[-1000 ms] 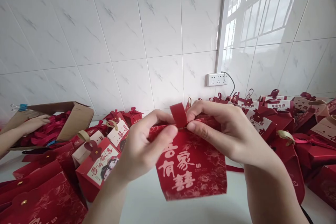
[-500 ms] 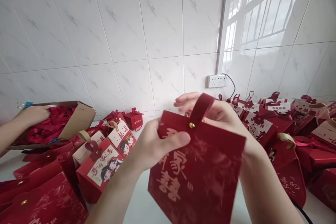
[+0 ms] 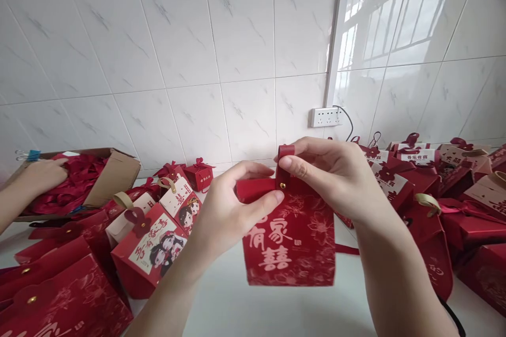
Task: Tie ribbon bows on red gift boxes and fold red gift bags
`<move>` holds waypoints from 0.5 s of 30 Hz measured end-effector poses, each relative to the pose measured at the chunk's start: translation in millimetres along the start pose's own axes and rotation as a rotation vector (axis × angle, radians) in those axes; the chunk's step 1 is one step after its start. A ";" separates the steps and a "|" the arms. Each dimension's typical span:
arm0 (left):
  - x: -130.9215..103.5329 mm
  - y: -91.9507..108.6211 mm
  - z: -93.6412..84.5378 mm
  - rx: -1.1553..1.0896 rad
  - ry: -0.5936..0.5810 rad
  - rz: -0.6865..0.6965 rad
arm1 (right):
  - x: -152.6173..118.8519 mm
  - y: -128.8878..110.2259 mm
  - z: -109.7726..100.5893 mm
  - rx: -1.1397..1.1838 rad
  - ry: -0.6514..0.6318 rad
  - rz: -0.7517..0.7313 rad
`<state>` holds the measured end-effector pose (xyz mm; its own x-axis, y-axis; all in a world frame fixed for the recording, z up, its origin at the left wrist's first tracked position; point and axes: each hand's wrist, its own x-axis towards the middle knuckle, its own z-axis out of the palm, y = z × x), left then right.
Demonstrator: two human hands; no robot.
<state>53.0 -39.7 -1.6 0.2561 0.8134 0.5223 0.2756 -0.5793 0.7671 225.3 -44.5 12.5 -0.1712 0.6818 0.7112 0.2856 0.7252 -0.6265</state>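
A flat red gift box (image 3: 294, 237) with pale characters and flower prints hangs upright between my hands over the white table. My left hand (image 3: 241, 205) grips its upper left edge, thumb on the front near the gold stud. Thumb and fingers of my right hand (image 3: 324, 166) pinch the dark red strap (image 3: 285, 160) that loops up above the stud. A strip of red ribbon sticks out to the right behind the box; where it starts is hidden.
Finished-looking red and cream boxes (image 3: 156, 253) crowd the left, and more red boxes (image 3: 472, 231) the right. Another person's hand (image 3: 43, 179) reaches into a carton (image 3: 122, 168) of red ribbons at the far left. A power strip (image 3: 327, 117) is on the tiled wall.
The box has moved away from me and now faces me more squarely. My right hand has come from behind the strap to pinch it. The view has shifted slightly.
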 end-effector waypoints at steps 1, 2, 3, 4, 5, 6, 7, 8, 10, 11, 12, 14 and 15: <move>-0.3 -1.1 0.5 -0.037 -0.033 0.013 | 0.2 -0.2 1.0 -0.016 -0.014 -0.006; -0.5 -1.8 1.0 -0.079 -0.067 0.018 | 0.4 -0.3 1.8 -0.031 -0.032 -0.015; -0.6 -2.3 1.2 -0.116 -0.095 0.014 | 0.7 -0.2 2.6 -0.047 -0.046 -0.025; -0.7 -2.4 1.4 -0.138 -0.112 0.004 | 1.0 -0.2 3.2 -0.064 -0.055 -0.040; -0.5 -2.4 1.3 -0.140 -0.119 -0.008 | 1.2 -0.1 3.8 -0.079 -0.058 -0.054; -0.2 -2.2 1.1 -0.126 -0.123 -0.019 | 1.4 0.0 4.1 -0.089 -0.057 -0.068; 0.2 -2.2 0.7 -0.102 -0.126 -0.031 | 1.5 0.2 4.3 -0.095 -0.057 -0.078; 0.7 -2.4 0.4 -0.071 -0.134 -0.040 | 1.5 0.4 4.3 -0.098 -0.061 -0.083; 2.0 -3.8 -0.2 -0.013 -0.149 -0.045 | 1.3 1.1 4.4 -0.099 -0.068 -0.076; 2.7 -5.0 -0.4 0.012 -0.154 -0.041 | 1.2 1.4 4.7 -0.107 -0.068 -0.068; 3.5 -6.4 -0.5 0.029 -0.158 -0.035 | 1.2 1.7 5.2 -0.121 -0.065 -0.058; 4.8 -8.6 -0.7 0.047 -0.172 -0.032 | 1.5 2.2 7.1 -0.159 -0.056 -0.042; 5.4 -9.0 -0.9 0.053 -0.181 -0.039 | 1.8 2.3 8.3 -0.175 -0.057 -0.037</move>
<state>51.0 -30.1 -5.4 0.4056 0.8155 0.4128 0.3360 -0.5530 0.7624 217.8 -40.9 9.7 -0.2361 0.6628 0.7106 0.4374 0.7255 -0.5314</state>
